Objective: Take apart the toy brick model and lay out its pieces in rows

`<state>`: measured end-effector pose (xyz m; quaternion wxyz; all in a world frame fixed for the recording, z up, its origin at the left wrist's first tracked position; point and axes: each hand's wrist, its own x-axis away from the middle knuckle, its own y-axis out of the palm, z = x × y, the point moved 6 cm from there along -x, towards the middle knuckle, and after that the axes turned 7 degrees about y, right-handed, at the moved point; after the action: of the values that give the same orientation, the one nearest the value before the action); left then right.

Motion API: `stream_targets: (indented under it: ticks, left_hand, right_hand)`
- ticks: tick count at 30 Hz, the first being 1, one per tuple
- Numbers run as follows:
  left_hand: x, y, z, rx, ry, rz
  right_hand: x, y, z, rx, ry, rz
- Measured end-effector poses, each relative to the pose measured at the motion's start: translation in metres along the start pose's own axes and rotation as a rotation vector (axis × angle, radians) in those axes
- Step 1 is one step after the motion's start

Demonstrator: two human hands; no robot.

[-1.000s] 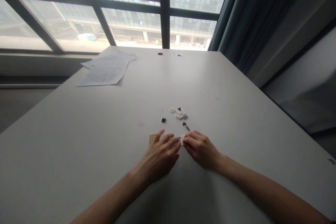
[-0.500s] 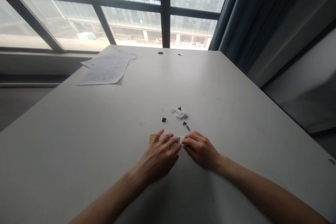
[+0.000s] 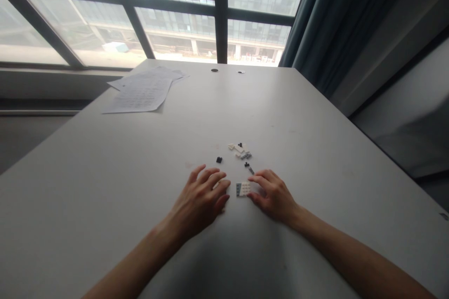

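Note:
My left hand (image 3: 201,196) lies flat on the white table (image 3: 105,187) with its fingers spread; nothing shows in it. A small white-and-grey studded plate (image 3: 243,189) lies on the table between my hands. My right hand (image 3: 275,194) rests just right of the plate. Its fingers are loosely apart and its thumb tip is at the plate's right edge, not gripping it. A single black brick (image 3: 219,160) sits just beyond my left fingertips.
A cluster of small white, grey and black pieces (image 3: 240,150) lies beyond the hands, with two tiny dark pieces (image 3: 249,167) nearer my right hand. Printed sheets (image 3: 140,93) lie at the far left. Two cable holes (image 3: 214,70) are near the window edge.
My hands have drawn apart. The left hand slid left and now hides the tan plate seen earlier. The white-and-grey plate, earlier pinched between both hands' fingertips, now lies uncovered on the table.

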<state>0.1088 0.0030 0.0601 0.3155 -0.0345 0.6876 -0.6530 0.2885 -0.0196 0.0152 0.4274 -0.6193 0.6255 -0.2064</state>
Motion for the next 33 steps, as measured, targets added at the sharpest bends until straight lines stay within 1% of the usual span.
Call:
stream_targets:
  ticks: [4,9,11,14,17,19,22,24,28,33]
  left_hand:
    - [0.006,-0.007,-0.023,-0.029,-0.071,0.027]
    - [0.017,-0.005,-0.059,-0.046,-0.183,0.1]
    - [0.022,-0.005,-0.071,-0.055,-0.23,0.152]
    - [0.029,-0.005,-0.084,-0.051,-0.296,0.239]
    - [0.035,-0.005,-0.09,-0.052,-0.336,0.305]
    - [0.037,-0.005,-0.092,-0.073,-0.328,0.334]
    - [0.041,-0.006,-0.094,-0.101,-0.302,0.367]
    - [0.044,-0.005,-0.097,-0.107,-0.31,0.385]
    - [0.046,-0.003,-0.099,-0.104,-0.321,0.385]
    - [0.045,-0.001,-0.097,-0.093,-0.304,0.37]
  right_hand:
    - [-0.002,-0.001,-0.001,-0.003,0.006,0.009]
    - [-0.009,-0.011,0.004,-0.006,-0.011,0.058]
    - [-0.017,-0.015,0.01,-0.001,0.013,0.074]
    - [-0.037,-0.016,0.023,0.004,0.102,0.072]
    - [-0.062,-0.012,0.036,0.014,0.211,0.065]
    - [-0.08,-0.009,0.041,0.027,0.246,0.051]
    - [-0.103,-0.003,0.041,0.049,0.201,-0.038]
    - [-0.114,0.0,0.041,0.055,0.162,-0.107]
    - [-0.122,0.005,0.047,0.051,0.114,-0.193]
    - [-0.119,0.002,0.06,0.064,0.12,-0.182]
